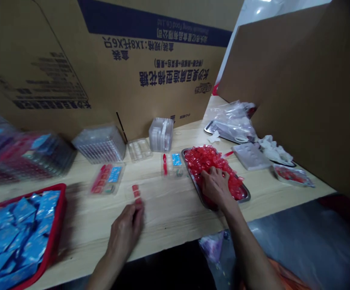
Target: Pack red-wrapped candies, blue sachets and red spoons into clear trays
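My left hand (126, 225) is closed, its thumb and fingertips pinched at the near end of a short row of small red pieces (136, 191). My right hand (216, 186) reaches into a heap of shiny red wrapped pieces (205, 159) on a metal tray (247, 195). Its fingers are curled down onto the pieces, with the tips partly hidden. Between the hands lies a clear plastic tray (171, 165) with a red stick-like item, pale pieces and a blue packet. A second clear tray (107, 179), farther left, also has red pieces and a blue packet.
At left stand a red basket (60, 201) of blue packets and blurred stacks of filled trays (45, 155). Stacked clear trays (101, 145) stand before a large cardboard box (108, 80). Plastic bags (233, 117) and a white tray (251, 156) lie at right beside another cardboard panel (286, 72).
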`<state>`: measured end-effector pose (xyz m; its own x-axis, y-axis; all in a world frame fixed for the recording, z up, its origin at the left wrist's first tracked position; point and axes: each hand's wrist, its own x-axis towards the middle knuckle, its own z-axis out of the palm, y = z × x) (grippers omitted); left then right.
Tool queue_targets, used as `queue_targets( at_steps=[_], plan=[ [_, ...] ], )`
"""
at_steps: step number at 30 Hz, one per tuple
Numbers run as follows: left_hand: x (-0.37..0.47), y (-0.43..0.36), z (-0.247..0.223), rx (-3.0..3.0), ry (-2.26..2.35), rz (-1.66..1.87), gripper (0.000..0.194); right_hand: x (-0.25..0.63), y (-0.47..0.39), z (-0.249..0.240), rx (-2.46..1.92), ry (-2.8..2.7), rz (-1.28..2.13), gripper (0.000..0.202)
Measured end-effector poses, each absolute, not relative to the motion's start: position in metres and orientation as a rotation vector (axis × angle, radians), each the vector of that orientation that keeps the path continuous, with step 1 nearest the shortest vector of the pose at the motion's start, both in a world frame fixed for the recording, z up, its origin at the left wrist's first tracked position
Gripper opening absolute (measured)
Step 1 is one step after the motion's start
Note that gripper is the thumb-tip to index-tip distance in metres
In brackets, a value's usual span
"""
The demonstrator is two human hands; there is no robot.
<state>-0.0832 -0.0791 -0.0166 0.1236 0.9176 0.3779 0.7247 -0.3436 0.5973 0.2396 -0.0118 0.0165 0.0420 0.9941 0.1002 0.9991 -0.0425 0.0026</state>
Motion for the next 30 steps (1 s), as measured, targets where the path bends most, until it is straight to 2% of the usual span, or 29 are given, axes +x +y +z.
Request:
queue_targets(
  at_steps=[5,8,13,16,19,23,26,30],
  plan=[
    [-0.062,-0.063,0.003,1.787,1.545,1.298,0.023,0.234,-0.019,0.024,-2.224,-2.011,-0.179,0.023],
    [-0.031,-0.064,0.017,1.338,1.298,1.163,0.027,0.199,-0.036,0.028,-1.956,-1.979,-0.168,0.018],
    [-0.014,-0.059,0.014,0.74,1.031,1.089,0.033,0.136,-0.06,0.022,-1.452,-2.136,0.192,0.017],
    [-0.043,-0.055,0.007,0.66,1.078,1.138,0.032,0.121,-0.06,0.009,-1.283,-2.018,0.453,0.026],
    [-0.081,-0.053,0.005,0.866,1.264,1.201,0.026,0.115,-0.058,-0.005,-1.19,-1.966,0.664,0.03],
    [-0.108,-0.056,-0.001,1.584,1.411,1.067,0.009,0.103,-0.063,-0.017,-1.224,-2.087,0.714,0.031],
    [-0.113,-0.059,-0.009,1.959,1.293,0.96,0.017,0.096,-0.066,-0.021,-1.284,-2.114,0.665,0.034],
    [-0.117,-0.062,-0.02,2.131,1.189,0.995,0.023,0.091,-0.066,-0.022,-1.291,-2.148,0.602,0.034]
  ],
)
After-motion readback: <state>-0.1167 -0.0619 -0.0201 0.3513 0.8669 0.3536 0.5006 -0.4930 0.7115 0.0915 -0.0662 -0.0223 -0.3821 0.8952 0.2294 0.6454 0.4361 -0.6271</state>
